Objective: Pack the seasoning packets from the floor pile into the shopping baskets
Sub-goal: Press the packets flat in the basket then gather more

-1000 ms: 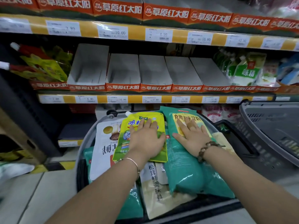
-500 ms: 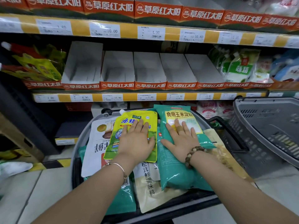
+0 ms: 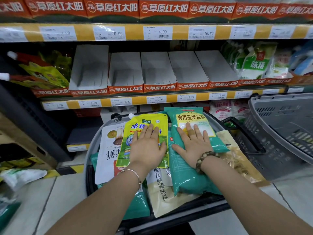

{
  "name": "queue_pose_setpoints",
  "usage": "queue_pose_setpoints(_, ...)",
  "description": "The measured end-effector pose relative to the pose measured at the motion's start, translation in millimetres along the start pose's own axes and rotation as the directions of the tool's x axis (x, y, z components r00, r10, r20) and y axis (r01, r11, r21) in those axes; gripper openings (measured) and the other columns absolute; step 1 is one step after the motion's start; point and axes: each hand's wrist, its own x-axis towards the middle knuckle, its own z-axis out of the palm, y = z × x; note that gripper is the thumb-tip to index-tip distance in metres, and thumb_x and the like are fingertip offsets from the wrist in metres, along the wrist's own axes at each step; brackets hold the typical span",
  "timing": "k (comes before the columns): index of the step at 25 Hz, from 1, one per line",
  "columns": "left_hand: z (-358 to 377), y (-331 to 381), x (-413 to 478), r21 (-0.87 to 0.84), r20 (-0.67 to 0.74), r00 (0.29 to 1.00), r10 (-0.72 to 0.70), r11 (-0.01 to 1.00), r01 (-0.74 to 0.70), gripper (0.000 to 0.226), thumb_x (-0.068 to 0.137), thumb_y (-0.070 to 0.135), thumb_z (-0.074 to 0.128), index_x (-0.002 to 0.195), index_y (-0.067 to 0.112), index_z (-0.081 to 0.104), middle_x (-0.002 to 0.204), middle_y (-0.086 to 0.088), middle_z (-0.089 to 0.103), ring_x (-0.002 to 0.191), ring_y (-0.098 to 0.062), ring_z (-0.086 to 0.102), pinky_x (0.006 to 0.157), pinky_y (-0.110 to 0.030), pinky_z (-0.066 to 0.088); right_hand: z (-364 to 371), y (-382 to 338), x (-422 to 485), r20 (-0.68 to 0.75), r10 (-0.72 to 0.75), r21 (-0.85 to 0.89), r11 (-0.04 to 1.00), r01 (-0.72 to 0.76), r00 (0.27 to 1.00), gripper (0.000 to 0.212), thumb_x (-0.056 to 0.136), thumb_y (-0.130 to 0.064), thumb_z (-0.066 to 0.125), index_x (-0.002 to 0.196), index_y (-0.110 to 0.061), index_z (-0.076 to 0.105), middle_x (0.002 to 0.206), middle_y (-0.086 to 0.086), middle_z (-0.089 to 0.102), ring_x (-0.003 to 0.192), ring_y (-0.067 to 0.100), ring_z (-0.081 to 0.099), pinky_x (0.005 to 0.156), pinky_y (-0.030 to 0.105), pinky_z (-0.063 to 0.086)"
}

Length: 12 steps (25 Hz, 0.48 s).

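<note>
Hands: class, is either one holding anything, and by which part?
Nothing is gripped. The left hand lies flat on the front of the yellow pouch, the right hand flat on the front of the teal bag, fingers straight.

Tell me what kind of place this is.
Probably a supermarket aisle: price tags run along the shelf edges, branded display cartons line the shelf, and a grey shopping basket holds seasoning packets.
</note>
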Motion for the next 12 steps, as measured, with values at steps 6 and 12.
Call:
queue_pose_setpoints(6, -3.4, -0.4, -1.2, -0.036, -0.018, 1.0, -0.001, 0.999, 0.0, 0.061, 0.096, 0.048, 0.03, 0.15, 0.02, 0.022, 0.159, -0.001, 0.013, 0.147, -0.016, 0.007, 0.119, -0.04, 0.001, 0.9, 0.8, 0.1, -0.033, 0.008, -0.001, 1.0, -0.008, 0.999, 0.069, 0.09, -0.066, 0.018, 0.148, -0.037, -0.004, 0.158, 0.0, -0.012, 0.145, 0.023, -0.013, 0.116, 0.046, -0.009)
queue_pose_setpoints(12, -2.1, -4.7, -1.3, -0.041, -0.013, 1.0, 0.019, 0.999, -0.019, 0.06, 0.095, 0.046, 0.032, 0.148, 0.017, 0.026, 0.158, -0.004, 0.017, 0.146, -0.02, 0.012, 0.118, -0.043, 0.004, 3.0, -1.3, 0.7, -0.061, 0.023, -0.048, 0.998, -0.026, 0.998, 0.072, 0.089, -0.068, 0.019, 0.149, -0.034, 0.0, 0.158, 0.003, -0.009, 0.145, 0.026, -0.007, 0.116, 0.048, -0.004)
